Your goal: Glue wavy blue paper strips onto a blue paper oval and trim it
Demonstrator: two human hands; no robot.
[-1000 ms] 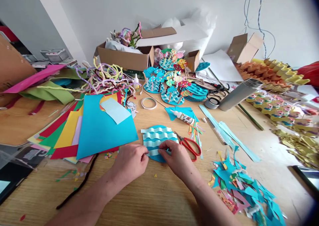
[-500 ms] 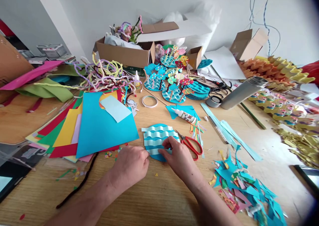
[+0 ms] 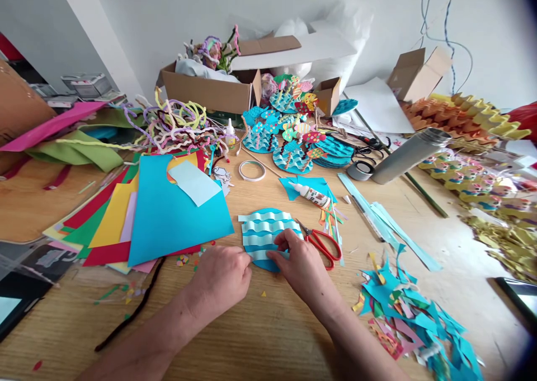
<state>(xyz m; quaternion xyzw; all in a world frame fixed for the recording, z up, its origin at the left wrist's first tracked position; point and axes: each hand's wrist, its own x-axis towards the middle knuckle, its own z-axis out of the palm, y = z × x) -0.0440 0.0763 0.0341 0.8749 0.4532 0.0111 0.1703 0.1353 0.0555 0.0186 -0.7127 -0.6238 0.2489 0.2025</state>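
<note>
A blue paper circle (image 3: pixel 262 265) lies on the table in front of me, crossed by several wavy light blue paper strips (image 3: pixel 268 240). My left hand (image 3: pixel 222 274) is closed at the circle's lower left edge, its fingertips on the left end of the lowest strip (image 3: pixel 258 255). With thumb and fingers bent together, my right hand (image 3: pixel 296 258) pinches that same strip farther right and covers part of the circle. Red-handled scissors (image 3: pixel 325 247) rest just right of the circle. Behind them, a white glue bottle (image 3: pixel 311 194) lies on blue paper scraps (image 3: pixel 289 189).
Coloured paper sheets (image 3: pixel 180 224) are stacked at left. A tape roll (image 3: pixel 251 170) and finished paper sea models (image 3: pixel 293 157) stand behind. To the right are light blue strips (image 3: pixel 390 230), a steel flask (image 3: pixel 411 156), a scrap heap (image 3: pixel 411 308) and a phone (image 3: pixel 518 297).
</note>
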